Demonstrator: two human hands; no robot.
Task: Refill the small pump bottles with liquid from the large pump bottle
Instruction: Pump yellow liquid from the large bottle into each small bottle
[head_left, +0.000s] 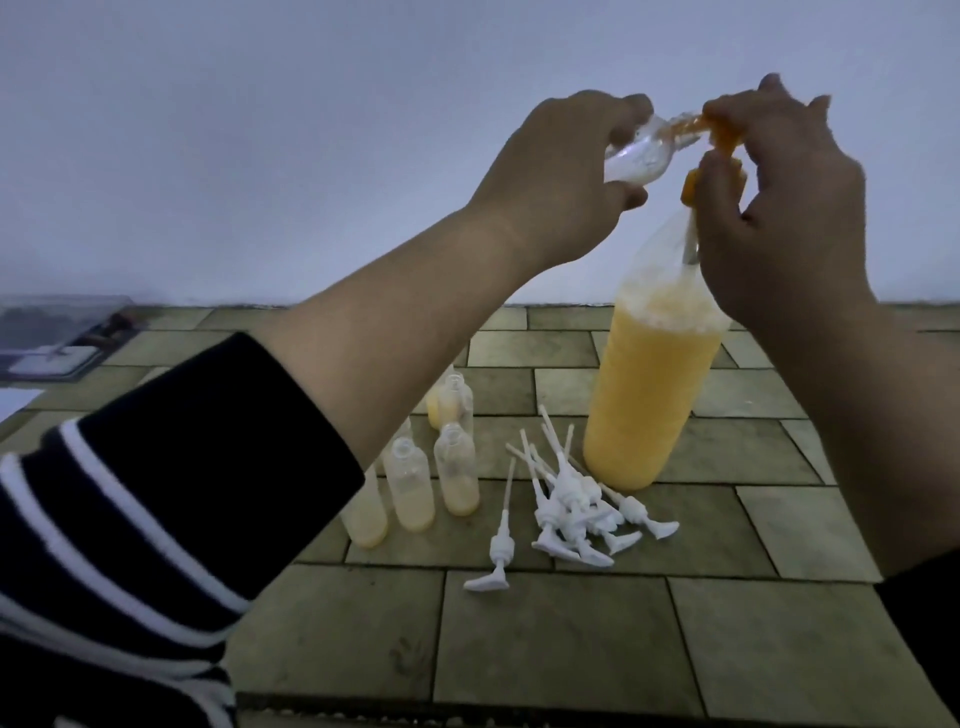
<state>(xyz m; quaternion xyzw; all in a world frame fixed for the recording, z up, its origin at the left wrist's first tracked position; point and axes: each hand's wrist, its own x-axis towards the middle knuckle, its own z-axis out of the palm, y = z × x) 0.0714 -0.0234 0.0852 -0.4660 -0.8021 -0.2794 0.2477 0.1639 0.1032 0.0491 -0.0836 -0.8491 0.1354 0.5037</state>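
Observation:
A tall clear bottle (649, 395) holding orange-yellow liquid stands on the tiled floor at centre right. My right hand (779, 208) is curled round its orange pump head (719, 137). My left hand (561, 171) grips a small clear bottle (283, 161), tilted on its side, with its mouth against the pump's spout. Orange liquid shows at that mouth. Several uncapped small bottles (415, 483) with a little yellow liquid stand left of the big bottle. A heap of white pump tops (571, 509) lies in front of it.
One white pump top (498, 551) lies apart, nearer me. A clear plastic box (57, 332) and a white sheet (15, 402) sit at the far left by the wall. The pale wall rises behind the tiles.

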